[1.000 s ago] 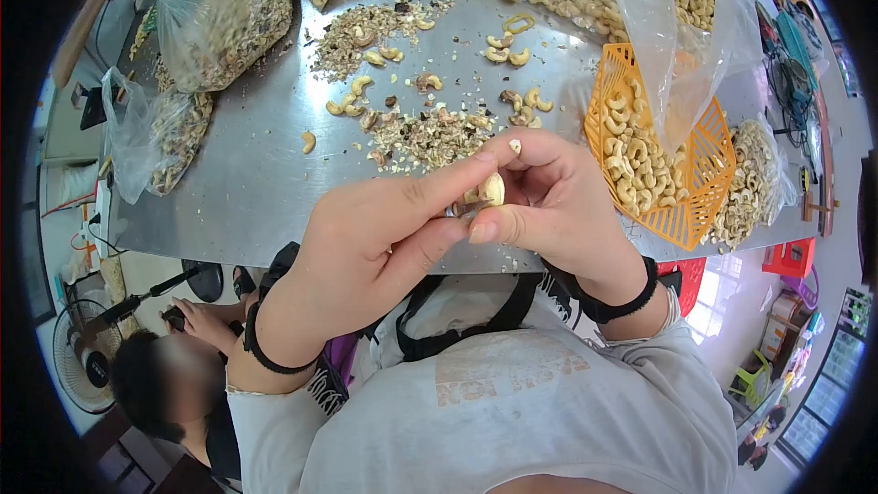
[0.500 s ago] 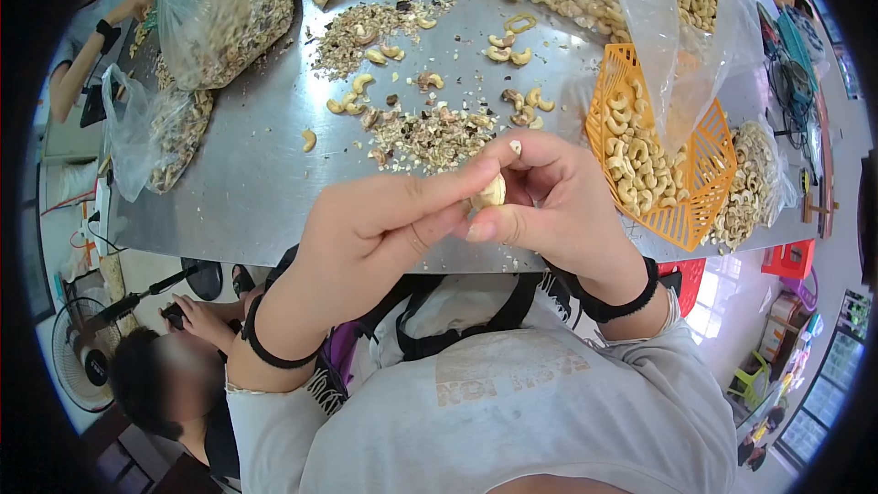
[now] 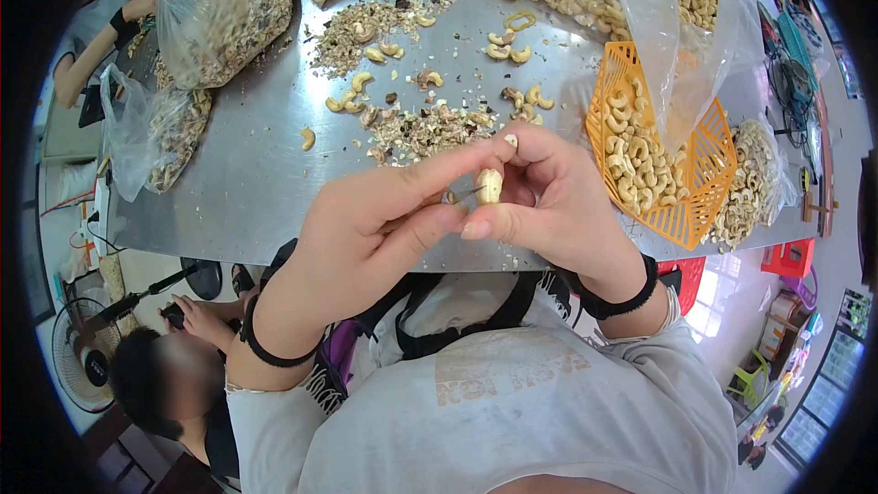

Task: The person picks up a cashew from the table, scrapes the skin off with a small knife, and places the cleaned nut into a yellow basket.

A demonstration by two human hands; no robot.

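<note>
My right hand [image 3: 562,201] is closed, its thumb and fingers pinching a pale cashew nut [image 3: 489,186]. A small white nut piece [image 3: 511,140] rests at the tip of its index finger. My left hand [image 3: 366,229] is closed beside it. Between its thumb and index finger a thin, blade-like tool [image 3: 473,190] shows, its tip at the cashew; the rest is hidden in the hand. Both hands are over the metal table's near edge. Just beyond them lie a pile of nut crumbs and skins [image 3: 430,133] and several loose cashews [image 3: 530,99].
An orange plastic basket [image 3: 596,119] of cashews stands at the right, partly under a clear bag [image 3: 677,82]. Bags of nut pieces [image 3: 247,27] sit at the left of the metal table [image 3: 247,192]. Another person's arm [image 3: 96,55] is at the far left; someone sits below left.
My left hand's fingertips have drawn slightly back from the cashew, so the thin tool now shows between them. The cashew is turned more upright in my right hand.
</note>
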